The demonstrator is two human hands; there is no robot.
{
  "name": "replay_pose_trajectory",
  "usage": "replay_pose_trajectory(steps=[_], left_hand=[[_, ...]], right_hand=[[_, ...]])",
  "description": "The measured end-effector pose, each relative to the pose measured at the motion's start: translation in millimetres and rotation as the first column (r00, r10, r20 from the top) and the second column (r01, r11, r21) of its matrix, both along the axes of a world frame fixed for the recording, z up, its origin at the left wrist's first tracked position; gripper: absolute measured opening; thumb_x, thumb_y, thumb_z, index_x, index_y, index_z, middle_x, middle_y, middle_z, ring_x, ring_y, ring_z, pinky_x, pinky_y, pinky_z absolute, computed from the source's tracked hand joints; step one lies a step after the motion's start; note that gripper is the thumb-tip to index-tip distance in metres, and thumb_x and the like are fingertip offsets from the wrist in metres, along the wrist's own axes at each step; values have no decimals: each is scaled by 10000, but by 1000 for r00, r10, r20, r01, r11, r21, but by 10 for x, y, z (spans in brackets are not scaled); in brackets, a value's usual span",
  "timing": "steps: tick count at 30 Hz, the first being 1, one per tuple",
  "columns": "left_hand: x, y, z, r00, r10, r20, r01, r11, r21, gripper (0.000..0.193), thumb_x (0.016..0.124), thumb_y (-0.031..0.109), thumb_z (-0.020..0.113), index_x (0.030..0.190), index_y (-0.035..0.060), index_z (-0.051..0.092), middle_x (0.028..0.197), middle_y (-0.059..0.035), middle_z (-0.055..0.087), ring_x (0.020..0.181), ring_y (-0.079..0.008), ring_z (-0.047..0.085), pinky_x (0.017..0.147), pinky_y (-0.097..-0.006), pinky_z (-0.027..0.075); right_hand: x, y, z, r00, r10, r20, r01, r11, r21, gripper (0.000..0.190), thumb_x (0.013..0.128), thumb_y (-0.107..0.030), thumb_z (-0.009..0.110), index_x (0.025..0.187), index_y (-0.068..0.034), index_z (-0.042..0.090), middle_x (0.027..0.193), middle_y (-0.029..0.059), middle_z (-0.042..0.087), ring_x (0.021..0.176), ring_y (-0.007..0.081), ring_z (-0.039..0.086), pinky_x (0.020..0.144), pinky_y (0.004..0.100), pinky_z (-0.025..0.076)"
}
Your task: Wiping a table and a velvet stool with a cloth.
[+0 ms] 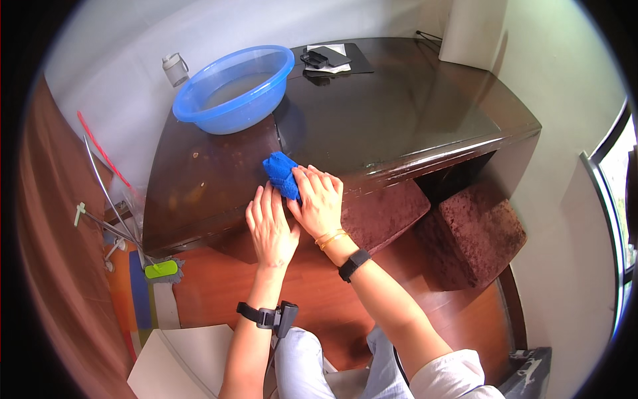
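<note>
My right hand [319, 199] lies over a folded blue cloth [280, 172] near the front edge of a dark, glossy wooden desk [398, 104]. Its fingers rest along the cloth's right side, and its thumb is at the lower end. My left hand [269, 222] is just left of it, palm down, fingertips at the desk's edge close to the cloth's lower end; whether they touch the cloth I cannot tell. Beyond the hands, at the desk's back left, stands a blue plastic basin [239, 107] with cloudy liquid in it.
A phone-like black slab [333, 56] and a black case-like item [314, 60] lie on white paper at the back. A clear bottle [175, 69] is behind the basin. Two brown upholstered stools [486, 234] are below the desk; a green mop head [161, 269] is at left.
</note>
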State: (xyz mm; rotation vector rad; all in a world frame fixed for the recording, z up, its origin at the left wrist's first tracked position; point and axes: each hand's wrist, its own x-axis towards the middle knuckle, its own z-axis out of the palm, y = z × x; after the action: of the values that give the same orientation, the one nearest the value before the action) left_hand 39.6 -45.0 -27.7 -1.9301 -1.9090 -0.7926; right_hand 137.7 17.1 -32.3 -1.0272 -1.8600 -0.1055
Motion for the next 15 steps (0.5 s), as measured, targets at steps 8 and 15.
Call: replay_pose_trajectory(steps=[8,15], left_hand=[[-48,122,-56,990,-59,-129,90,963,255,715,638,205,741,1240,20,404,1268,-134,449,1207,-297,386,1021,-442,261],[-112,58,-68,986,-78,-150,105,977,184,667,667,127,682,1254,12,386,1297,-132,429,1229,-292,365,1039,-431,254]], right_hand=[[-3,121,9,998,-48,-41,55,981,185,438,703,-265,625,1076,-59,524,968,92,591,1008,248,536,883,391,346],[-10,66,-8,998,-35,-61,47,979,198,422,720,-259,616,1078,-52,534,948,103,589,1002,257,533,887,396,346]])
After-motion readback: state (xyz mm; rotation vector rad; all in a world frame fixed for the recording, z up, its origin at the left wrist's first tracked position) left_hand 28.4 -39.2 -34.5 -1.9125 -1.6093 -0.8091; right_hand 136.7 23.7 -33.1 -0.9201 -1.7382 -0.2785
